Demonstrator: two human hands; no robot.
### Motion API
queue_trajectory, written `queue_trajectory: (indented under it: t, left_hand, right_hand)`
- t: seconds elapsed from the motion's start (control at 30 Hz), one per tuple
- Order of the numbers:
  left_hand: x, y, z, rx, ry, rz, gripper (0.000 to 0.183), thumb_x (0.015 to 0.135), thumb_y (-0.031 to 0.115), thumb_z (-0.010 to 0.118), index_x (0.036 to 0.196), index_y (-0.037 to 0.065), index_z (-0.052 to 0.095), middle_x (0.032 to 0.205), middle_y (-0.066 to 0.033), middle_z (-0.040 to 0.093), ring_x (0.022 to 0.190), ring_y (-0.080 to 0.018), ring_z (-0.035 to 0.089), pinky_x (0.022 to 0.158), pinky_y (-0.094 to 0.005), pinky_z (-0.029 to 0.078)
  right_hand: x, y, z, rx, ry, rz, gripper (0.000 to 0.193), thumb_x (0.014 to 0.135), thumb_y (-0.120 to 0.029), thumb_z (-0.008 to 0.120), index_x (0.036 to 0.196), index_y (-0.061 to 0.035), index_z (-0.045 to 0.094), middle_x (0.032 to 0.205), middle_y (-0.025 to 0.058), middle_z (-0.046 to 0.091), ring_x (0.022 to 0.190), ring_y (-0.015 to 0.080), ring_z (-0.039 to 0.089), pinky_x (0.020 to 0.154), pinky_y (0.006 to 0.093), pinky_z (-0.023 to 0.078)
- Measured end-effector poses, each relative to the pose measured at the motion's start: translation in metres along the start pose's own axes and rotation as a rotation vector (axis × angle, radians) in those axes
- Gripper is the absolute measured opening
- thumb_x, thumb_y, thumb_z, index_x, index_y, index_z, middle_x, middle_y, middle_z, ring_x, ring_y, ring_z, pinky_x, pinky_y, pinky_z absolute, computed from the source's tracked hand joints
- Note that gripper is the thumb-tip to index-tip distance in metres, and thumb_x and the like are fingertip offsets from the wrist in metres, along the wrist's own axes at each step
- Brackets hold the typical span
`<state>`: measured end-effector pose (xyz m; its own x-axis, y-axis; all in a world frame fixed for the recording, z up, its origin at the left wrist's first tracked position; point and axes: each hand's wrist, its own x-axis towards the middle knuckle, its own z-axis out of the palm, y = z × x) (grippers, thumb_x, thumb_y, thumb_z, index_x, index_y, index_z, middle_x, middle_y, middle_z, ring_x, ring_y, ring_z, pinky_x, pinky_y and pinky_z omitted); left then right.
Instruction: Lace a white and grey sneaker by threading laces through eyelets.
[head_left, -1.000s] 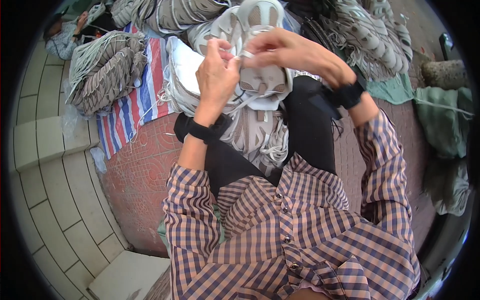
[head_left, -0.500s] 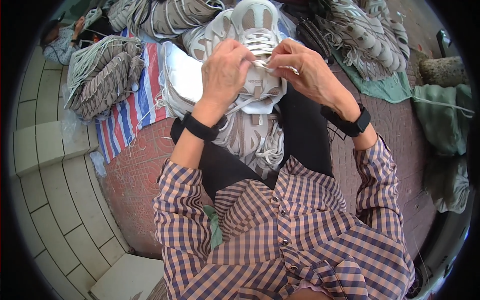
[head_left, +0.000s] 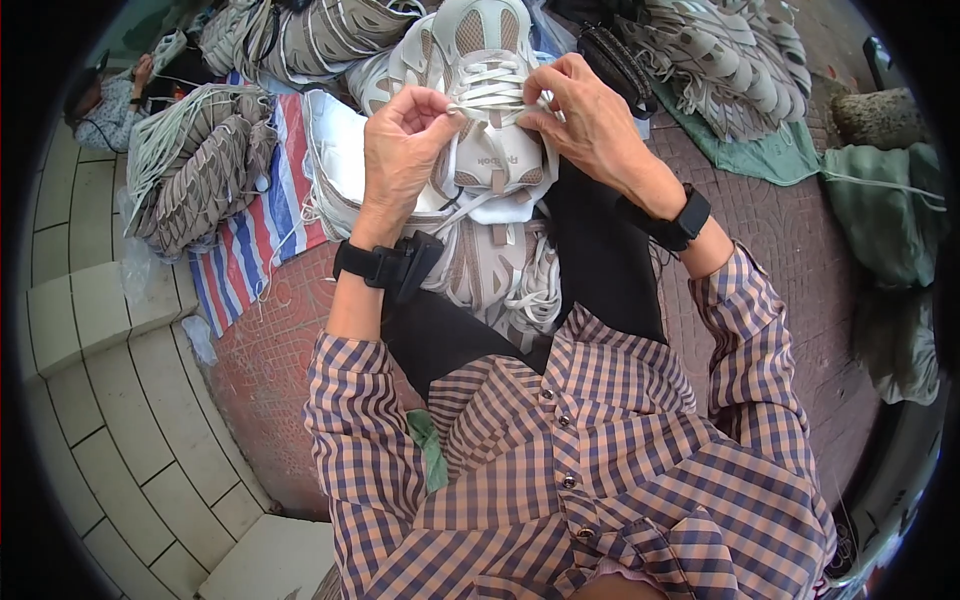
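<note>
A pale grey-and-white sneaker [head_left: 500, 160] rests in front of me between my knees, toe pointing away, with white laces [head_left: 492, 84] crossed over its tongue. My left hand [head_left: 403, 150] pinches one shoelace on the left of the tongue between thumb and forefinger. On the other side, my right hand [head_left: 592, 125] pinches a shoelace too, its fingertips close to the eyelets. Between both hands the lace runs fairly taut across the shoe. More sneakers [head_left: 480, 265] of the same kind lie beneath it, partly hidden.
Bundled sneakers [head_left: 200, 165] are heaped at the left on a striped plastic sheet [head_left: 262, 235]. Other piles [head_left: 720, 60] stand at the far right on green sacking [head_left: 760, 150]. Green sacks [head_left: 885, 215] sit farther right. Another person [head_left: 110, 110] is at the far left.
My hands have moved apart from the middle of the tongue, the left going left and slightly down, drawing the shoelace out between them. The view has shifted slightly.
</note>
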<state>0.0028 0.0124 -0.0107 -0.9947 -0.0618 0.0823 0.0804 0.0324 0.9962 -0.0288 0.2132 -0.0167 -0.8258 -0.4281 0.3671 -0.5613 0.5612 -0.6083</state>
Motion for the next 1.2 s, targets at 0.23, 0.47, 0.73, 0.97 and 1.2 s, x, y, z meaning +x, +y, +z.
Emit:
queue_trajectory:
  t: [0.23,0.47,0.73,0.97,1.2]
  left_hand:
    - [0.000,-0.003,0.008,0.258,0.118,0.088,0.007,0.072,0.001,0.063,0.077,0.001,0.058,0.065,0.0052,0.052,0.057,-0.0004,0.043,0.053,-0.0149,0.039]
    - [0.002,-0.005,0.012,0.319,0.151,0.118,0.006,0.070,0.001,0.061,0.074,0.002,0.057,0.062,0.0047,0.051,0.054,-0.0018,0.041,0.051,-0.0171,0.037]
    - [0.004,-0.002,0.029,0.862,0.245,0.552,0.012,0.065,-0.003,0.056,0.072,0.006,0.052,0.067,-0.0083,0.050,0.060,-0.0230,0.051,0.056,-0.0336,0.043]
    - [-0.014,-0.007,0.034,1.231,0.080,0.702,0.013,0.066,-0.003,0.057,0.073,0.007,0.052,0.073,-0.0066,0.049,0.071,-0.0246,0.053,0.063,-0.0357,0.042]
    - [-0.040,0.002,0.030,1.009,0.182,0.513,0.029,0.066,0.005,0.065,0.094,0.006,0.056,0.086,-0.0077,0.054,0.086,-0.0261,0.054,0.073,-0.0358,0.043]
  right_hand:
    - [-0.006,0.004,-0.007,-0.103,-0.046,-0.067,0.017,0.075,-0.012,0.062,0.087,-0.0039,0.052,0.078,0.0138,0.055,0.073,0.0320,0.058,0.061,0.0386,0.045]
    - [-0.004,0.014,0.003,0.102,-0.052,0.004,0.025,0.078,-0.022,0.066,0.083,-0.0017,0.052,0.069,0.0076,0.048,0.062,0.0194,0.048,0.056,0.0298,0.041]
    - [-0.039,0.040,-0.063,-0.210,-0.019,-0.026,0.009,0.074,-0.003,0.053,0.078,-0.0051,0.045,0.071,0.0118,0.048,0.065,0.0333,0.051,0.056,0.0405,0.040]
    - [-0.074,0.028,-0.107,-0.477,0.099,-0.111,0.018,0.067,-0.002,0.056,0.082,-0.0072,0.048,0.074,0.0081,0.045,0.074,0.0265,0.050,0.067,0.0361,0.039]
    - [-0.104,0.026,-0.073,-0.223,-0.317,0.008,0.013,0.075,-0.013,0.061,0.080,-0.0056,0.052,0.076,0.0082,0.050,0.072,0.0250,0.052,0.068,0.0365,0.042]
